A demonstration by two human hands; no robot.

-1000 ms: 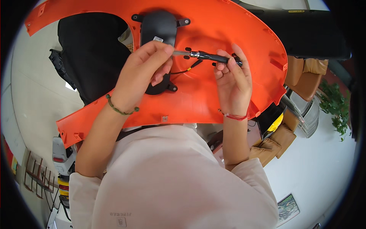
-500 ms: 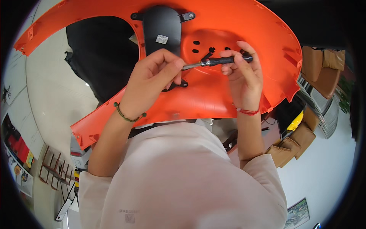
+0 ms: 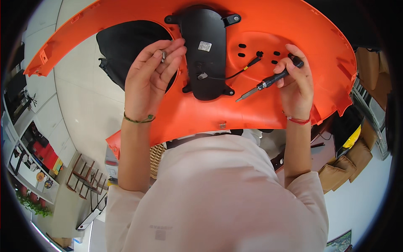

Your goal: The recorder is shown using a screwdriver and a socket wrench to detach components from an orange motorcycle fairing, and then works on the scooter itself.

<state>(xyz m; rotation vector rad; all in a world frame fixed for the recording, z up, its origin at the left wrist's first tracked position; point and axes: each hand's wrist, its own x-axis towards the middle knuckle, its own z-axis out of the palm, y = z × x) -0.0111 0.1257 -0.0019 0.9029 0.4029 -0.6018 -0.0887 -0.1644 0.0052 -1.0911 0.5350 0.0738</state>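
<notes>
A large curved orange plastic panel (image 3: 235, 117) lies before me with its ribbed inner side up. Fixed to it is a black oval housing (image 3: 205, 63) with a white label, mounting ears and a thin cable (image 3: 247, 67). My right hand (image 3: 296, 80) grips the black handle of a screwdriver (image 3: 268, 81), its metal shaft slanting down left over the panel, apart from the housing. To the housing's left, my left hand (image 3: 151, 73) is raised palm up. Its curled fingers pinch a small silver metal piece (image 3: 163, 56), too small to name surely.
Black cloth (image 3: 121, 46) shows through the panel's opening at the left. A wooden rack (image 3: 86, 180) and shelves (image 3: 31, 155) stand on the left side. On the right are brown cushioned seats (image 3: 342, 172), a yellow object (image 3: 352, 137) and stacked metal-framed chairs (image 3: 369, 113).
My left hand has left the screwdriver's tip and moved left, turning palm up with the metal piece. The screwdriver now tilts tip down in my right hand. The view has shifted.
</notes>
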